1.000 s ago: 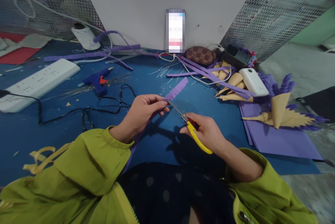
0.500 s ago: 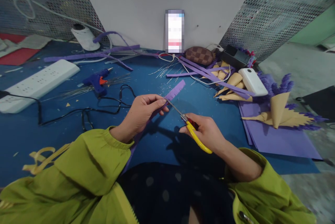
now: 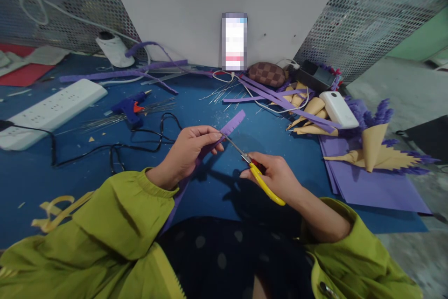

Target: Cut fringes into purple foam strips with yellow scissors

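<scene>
Pinching the purple strip (image 3: 233,123), the left hand (image 3: 189,147) is the nearer grip; the strip's long axis runs roughly seven to one o'clock. The right hand (image 3: 278,175) has its grip clamped round the scissors (image 3: 264,184), blades (image 3: 235,145) toward ten o'clock, at the strip's edge

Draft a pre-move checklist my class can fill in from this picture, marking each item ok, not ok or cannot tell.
1. Left hand grips the purple strip: ok, pinched between thumb and fingers.
2. Right hand holds the scissors: ok, by the handles.
3. Blades meet the strip: ok, tips at its edge.
4. Left fingertips well away from the blades: not ok, right beside the tips.
5. Glue gun apart from both hands: ok.
6. Glue gun cool: cannot tell.
</scene>
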Available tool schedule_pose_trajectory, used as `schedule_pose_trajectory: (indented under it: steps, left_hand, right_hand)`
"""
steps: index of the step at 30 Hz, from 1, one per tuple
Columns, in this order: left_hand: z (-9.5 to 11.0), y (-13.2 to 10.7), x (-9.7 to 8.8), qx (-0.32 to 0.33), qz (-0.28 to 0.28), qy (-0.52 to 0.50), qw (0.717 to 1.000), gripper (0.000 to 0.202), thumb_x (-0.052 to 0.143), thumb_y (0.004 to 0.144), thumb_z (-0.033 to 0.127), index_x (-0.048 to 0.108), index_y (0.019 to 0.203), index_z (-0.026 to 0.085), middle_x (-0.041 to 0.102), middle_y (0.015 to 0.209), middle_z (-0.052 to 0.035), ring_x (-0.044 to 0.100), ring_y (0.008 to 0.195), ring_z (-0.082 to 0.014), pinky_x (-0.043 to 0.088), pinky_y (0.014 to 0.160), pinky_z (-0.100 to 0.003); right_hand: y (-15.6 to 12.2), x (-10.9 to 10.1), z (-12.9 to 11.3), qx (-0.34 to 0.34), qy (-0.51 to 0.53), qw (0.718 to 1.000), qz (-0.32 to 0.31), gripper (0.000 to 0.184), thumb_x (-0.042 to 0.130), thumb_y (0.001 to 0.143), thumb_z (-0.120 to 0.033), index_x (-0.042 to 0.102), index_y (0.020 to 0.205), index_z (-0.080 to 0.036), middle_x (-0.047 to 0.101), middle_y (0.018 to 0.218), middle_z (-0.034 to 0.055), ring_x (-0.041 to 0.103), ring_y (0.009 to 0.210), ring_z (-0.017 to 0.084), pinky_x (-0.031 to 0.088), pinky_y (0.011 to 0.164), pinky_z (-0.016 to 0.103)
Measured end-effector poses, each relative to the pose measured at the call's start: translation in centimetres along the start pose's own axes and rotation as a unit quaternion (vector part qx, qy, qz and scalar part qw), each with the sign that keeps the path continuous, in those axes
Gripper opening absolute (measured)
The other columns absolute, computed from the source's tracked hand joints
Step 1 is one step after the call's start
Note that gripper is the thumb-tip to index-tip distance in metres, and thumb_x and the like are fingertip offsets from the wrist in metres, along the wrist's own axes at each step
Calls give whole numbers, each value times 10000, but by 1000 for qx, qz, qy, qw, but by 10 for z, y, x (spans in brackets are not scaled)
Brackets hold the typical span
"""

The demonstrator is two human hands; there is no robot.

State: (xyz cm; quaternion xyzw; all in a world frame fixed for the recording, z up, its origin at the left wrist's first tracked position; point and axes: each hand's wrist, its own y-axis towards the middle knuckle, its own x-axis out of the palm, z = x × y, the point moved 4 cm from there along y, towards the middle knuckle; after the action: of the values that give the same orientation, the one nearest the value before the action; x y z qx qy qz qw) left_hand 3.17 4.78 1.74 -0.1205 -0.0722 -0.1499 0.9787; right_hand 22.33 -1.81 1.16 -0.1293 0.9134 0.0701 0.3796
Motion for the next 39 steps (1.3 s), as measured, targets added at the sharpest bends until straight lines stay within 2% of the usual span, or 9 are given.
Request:
schedule_pose_trajectory:
  steps: [8,15,24,32,39]
  left_hand:
    - [0,0,1,12,7,-4,1000,129,738,755,279,720,711,159,694,647,-9,553,551,-79,415,545,-188]
    - [1,-1,0,39,14,18,999,94,745,738,259,736,731,165,688,621,-8,567,566,-94,434,563,-202]
    - [1,-1,2,16,5,-6,1000,76,756,714,231,737,710,157,684,602,-16,568,547,-94,436,550,-201]
    - [-1,2,2,-38,-16,-45,998,100,780,691,229,718,660,156,680,586,-10,546,505,-68,406,512,-173]
    - [1,-1,2,-5,5,-13,1000,110,789,703,261,741,716,162,704,636,-16,560,544,-78,427,542,-185]
  right_hand:
    - [2,4,9,7,36,999,-10,278,650,833,-456,616,854,-181,427,609,-59,308,554,86,282,513,196]
    - [2,5,7,6,39,999,-19,261,650,833,-442,602,863,-187,430,630,-54,324,575,90,289,531,198]
    - [1,4,7,17,56,998,-27,268,653,830,-439,604,834,-176,400,623,-58,295,578,88,268,520,199]
    - [1,6,8,17,123,991,-53,344,622,844,-472,650,927,-140,399,634,-46,298,576,87,250,512,213]
    - [2,9,13,17,110,993,-42,347,607,854,-485,642,971,-160,416,640,-47,309,565,89,263,511,212]
